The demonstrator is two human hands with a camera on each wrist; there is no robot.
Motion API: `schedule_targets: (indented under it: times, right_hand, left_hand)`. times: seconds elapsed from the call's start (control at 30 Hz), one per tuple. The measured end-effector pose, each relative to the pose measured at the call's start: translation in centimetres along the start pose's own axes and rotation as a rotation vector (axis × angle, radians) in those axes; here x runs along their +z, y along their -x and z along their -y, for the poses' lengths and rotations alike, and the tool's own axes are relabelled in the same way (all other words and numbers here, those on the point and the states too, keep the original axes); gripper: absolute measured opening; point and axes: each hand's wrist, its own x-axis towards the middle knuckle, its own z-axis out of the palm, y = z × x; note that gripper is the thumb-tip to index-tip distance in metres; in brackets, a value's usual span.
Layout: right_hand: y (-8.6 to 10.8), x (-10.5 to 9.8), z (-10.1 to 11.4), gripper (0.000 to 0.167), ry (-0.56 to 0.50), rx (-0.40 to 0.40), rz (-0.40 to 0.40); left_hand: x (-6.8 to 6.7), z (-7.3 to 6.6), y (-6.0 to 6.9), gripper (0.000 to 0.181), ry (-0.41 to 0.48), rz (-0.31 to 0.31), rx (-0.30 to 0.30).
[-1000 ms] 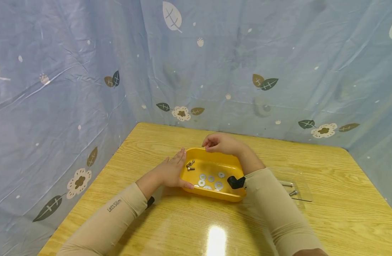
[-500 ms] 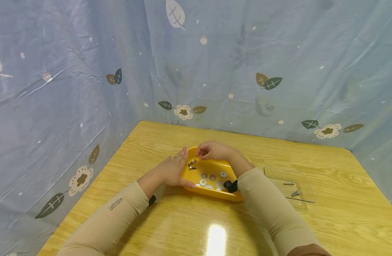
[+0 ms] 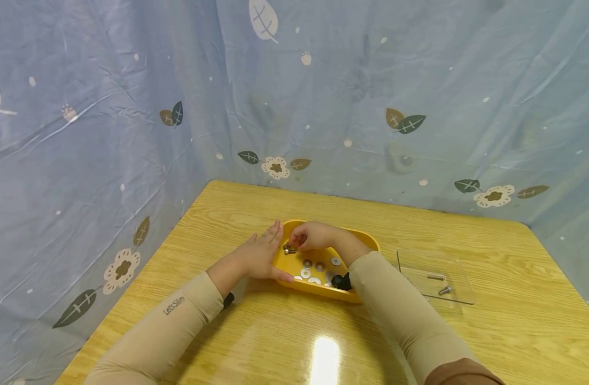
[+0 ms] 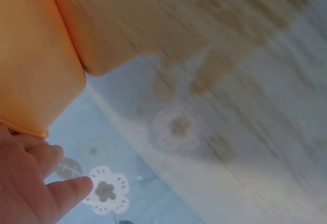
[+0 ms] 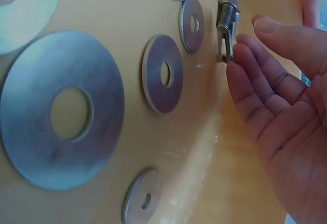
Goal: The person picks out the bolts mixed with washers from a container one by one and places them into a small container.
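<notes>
A yellow tray (image 3: 318,292) holds several flat metal washers (image 3: 320,266) and, at its left end, a small cluster of screws (image 3: 289,251). My left hand (image 3: 261,259) rests against the tray's left end, fingers straight along the side and thumb on the front rim. In the left wrist view its fingers lie by the rim of the tray (image 4: 38,55). Reaching inside, my right hand (image 3: 317,236) has its fingertips at the screws. The right wrist view shows a gap between thumb and fingers, with the socket-head screws (image 5: 227,17) beside the fingertips.
Right of the tray, clear plates (image 3: 460,283) lie on the wooden table (image 3: 256,342). A thin screw (image 3: 436,277) and a thicker bolt (image 3: 446,290) are on them. A blue patterned curtain (image 3: 323,96) stands behind and along the left.
My right hand has come from over the back rim, down and left into the tray, to the screws. The left hand keeps its place on the tray.
</notes>
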Motion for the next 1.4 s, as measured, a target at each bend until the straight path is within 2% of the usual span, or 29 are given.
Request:
schedule_targets:
  times: [0.27, 0.57, 0.77, 0.93, 1.0, 1.17, 1.4]
  right_hand:
    - [-0.5, 0.2, 0.3, 0.028, 0.05, -0.037, 0.043]
    - [-0.5, 0.2, 0.6, 0.033, 0.086, -0.019, 0.069]
    - [-0.8, 0.5, 0.2, 0.031, 0.157, -0.045, 0.066]
    - [-1.1, 0.8, 0.1, 0.032, 0.157, -0.045, 0.068]
    - [-1.1, 0.9, 0.3, 0.029, 0.164, -0.042, 0.069]
    - [-1.2, 1.2, 0.8, 0.006, 0.242, -0.036, 0.047]
    - [-1.2, 1.3, 0.9, 0.011, 0.274, 0.029, 0.055]
  left_hand:
    - [0.0, 0.0, -0.1, 0.127, 0.007, -0.004, 0.004]
    - [-0.4, -0.1, -0.1, 0.129, 0.011, 0.002, 0.015]
    - [-0.5, -0.2, 0.0, 0.13, 0.019, 0.014, 0.017]
    - [-0.1, 0.0, -0.1, 0.13, -0.001, 0.001, 0.01]
    - [0.1, 0.1, -0.2, 0.13, -0.011, -0.001, 0.009]
    - [0.3, 0.2, -0.2, 0.13, -0.009, -0.004, 0.007]
    - [0.2, 0.2, -0.2, 0.132, 0.001, -0.002, 0.004]
